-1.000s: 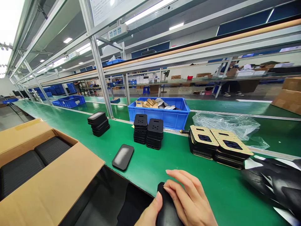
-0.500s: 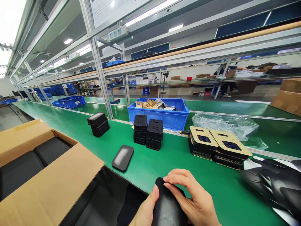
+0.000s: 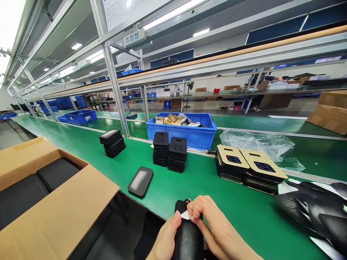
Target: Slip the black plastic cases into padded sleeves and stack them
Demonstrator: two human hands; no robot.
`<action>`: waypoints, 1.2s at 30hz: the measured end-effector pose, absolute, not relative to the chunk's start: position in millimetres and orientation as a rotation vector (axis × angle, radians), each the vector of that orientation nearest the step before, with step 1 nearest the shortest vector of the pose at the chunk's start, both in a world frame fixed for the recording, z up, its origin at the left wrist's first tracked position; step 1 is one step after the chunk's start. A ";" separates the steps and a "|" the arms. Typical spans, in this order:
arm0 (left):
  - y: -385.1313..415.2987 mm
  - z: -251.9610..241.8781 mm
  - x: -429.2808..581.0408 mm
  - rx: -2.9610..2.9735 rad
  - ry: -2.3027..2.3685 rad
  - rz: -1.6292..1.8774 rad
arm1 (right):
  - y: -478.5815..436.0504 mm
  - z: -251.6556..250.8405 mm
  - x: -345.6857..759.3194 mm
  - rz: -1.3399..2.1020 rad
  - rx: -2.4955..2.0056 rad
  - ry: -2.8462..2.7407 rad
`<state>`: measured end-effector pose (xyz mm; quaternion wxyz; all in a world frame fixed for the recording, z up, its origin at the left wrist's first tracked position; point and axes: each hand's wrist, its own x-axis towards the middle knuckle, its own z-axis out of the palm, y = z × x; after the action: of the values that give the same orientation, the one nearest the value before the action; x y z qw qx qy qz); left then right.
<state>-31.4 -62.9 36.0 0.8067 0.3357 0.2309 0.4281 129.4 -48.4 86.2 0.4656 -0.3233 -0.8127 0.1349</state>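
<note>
At the bottom middle, both my hands hold a black oblong case (image 3: 188, 236) over the near edge of the green bench (image 3: 233, 213). My left hand (image 3: 164, 242) grips its left side, thumb pressed on the top. My right hand (image 3: 214, 227) is curled round its far end, fingertips pinching a small white tab at the tip. A flat black rounded panel (image 3: 140, 181) lies on the bench to the left of my hands.
Two stacks of black square parts (image 3: 170, 153) and a third black stack (image 3: 112, 142) stand farther back. Cardboard-topped stacks (image 3: 251, 168), a clear plastic bag (image 3: 260, 144) and black pouches (image 3: 317, 213) lie right. A blue bin (image 3: 187, 131) sits behind; an open carton (image 3: 54, 202) at left.
My right hand's fingers went from lying flat on the case to curling round its far end and pinching a white tab. The case has lifted slightly toward me.
</note>
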 end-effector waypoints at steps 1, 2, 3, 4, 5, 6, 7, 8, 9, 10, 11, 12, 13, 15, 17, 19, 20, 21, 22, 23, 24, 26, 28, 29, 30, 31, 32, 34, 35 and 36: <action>-61.9 34.4 -31.6 0.750 0.538 0.952 | -49.3 82.6 130.8 0.413 -0.837 -1.919; -61.0 33.8 -32.4 0.794 0.584 0.992 | -50.1 79.3 131.4 0.495 -0.880 -1.812; -60.0 34.4 -33.5 0.864 0.624 1.036 | -50.6 76.6 130.9 0.582 -0.920 -1.692; -59.2 35.7 -34.9 0.956 0.652 1.092 | -51.1 74.8 129.2 0.694 -0.952 -1.592; -58.4 37.7 -36.2 1.054 0.671 1.137 | -51.5 73.8 126.2 0.838 -0.970 -1.528; -57.8 39.8 -37.2 1.146 0.684 1.167 | -51.9 73.4 122.3 1.005 -0.987 -1.486; -57.3 41.8 -37.6 1.218 0.691 1.186 | -52.4 73.4 117.4 1.180 -1.001 -1.453; -57.0 43.3 -37.3 1.258 0.693 1.191 | -53.1 73.6 111.9 1.333 -1.011 -1.412; -56.9 44.3 -36.3 1.263 0.688 1.189 | -54.0 73.6 106.1 1.436 -1.013 -1.348; -57.1 44.7 -34.5 1.240 0.675 1.187 | -55.2 73.2 100.2 1.478 -1.009 -1.266; -57.5 44.4 -32.3 1.210 0.658 1.188 | -56.7 72.5 94.4 1.473 -1.004 -1.176; -58.1 43.5 -29.6 1.173 0.641 1.196 | -58.5 71.3 88.7 1.446 -0.998 -1.092; -58.9 42.3 -26.8 1.129 0.622 1.210 | -60.6 70.0 83.3 1.420 -0.986 -1.019; -61.0 39.3 -21.7 1.036 0.590 1.258 | -65.4 67.5 73.3 1.375 -0.972 -0.867; -63.2 37.3 -18.4 0.963 0.568 1.290 | -70.4 66.3 64.6 1.338 -0.949 -0.709; -64.6 37.4 -17.5 0.923 0.556 1.290 | -74.0 65.3 57.7 1.301 -0.901 -0.564; -64.9 38.4 -17.6 0.913 0.556 1.296 | -74.8 64.1 55.3 1.280 -0.873 -0.498; -64.9 39.8 -17.7 0.907 0.555 1.306 | -74.9 62.0 53.6 1.266 -0.844 -0.445; -64.7 41.4 -17.4 0.899 0.550 1.316 | -74.2 59.1 52.7 1.252 -0.820 -0.412; -64.3 43.1 -16.8 0.889 0.543 1.326 | -72.9 55.5 52.5 1.236 -0.803 -0.400; -63.7 44.7 -15.7 0.880 0.535 1.331 | -71.1 51.7 52.9 1.219 -0.791 -0.407; -62.2 47.5 -13.4 0.858 0.527 1.321 | -66.8 44.9 55.6 1.201 -0.781 -0.471; -60.3 49.3 -13.6 0.851 0.546 1.308 | -62.7 42.2 61.3 1.217 -0.778 -0.573; -59.1 49.5 -15.6 0.862 0.550 1.301 | -60.9 42.5 65.8 1.235 -0.780 -0.636; -57.7 49.2 -19.0 0.886 0.550 1.297 | -59.3 43.7 71.4 1.254 -0.784 -0.724; -56.1 48.0 -23.6 0.924 0.545 1.298 | -57.9 45.5 78.2 1.276 -0.785 -0.828; -54.5 45.9 -29.1 0.976 0.544 1.313 | -56.6 47.6 85.9 1.298 -0.786 -0.935; -51.2 39.6 -40.7 1.121 0.573 1.356 | -54.1 52.2 102.6 1.317 -0.776 -1.130; -49.4 36.1 -45.8 1.203 0.601 1.363 | -52.9 54.7 110.5 1.317 -0.762 -1.191; -47.6 32.9 -50.2 1.290 0.622 1.366 | -51.7 57.4 117.5 1.320 -0.749 -1.220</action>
<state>-50.2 -47.6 32.9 0.5491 0.5448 0.2625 0.5769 117.5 -51.7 57.4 0.5621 -0.3182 -0.5181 0.5607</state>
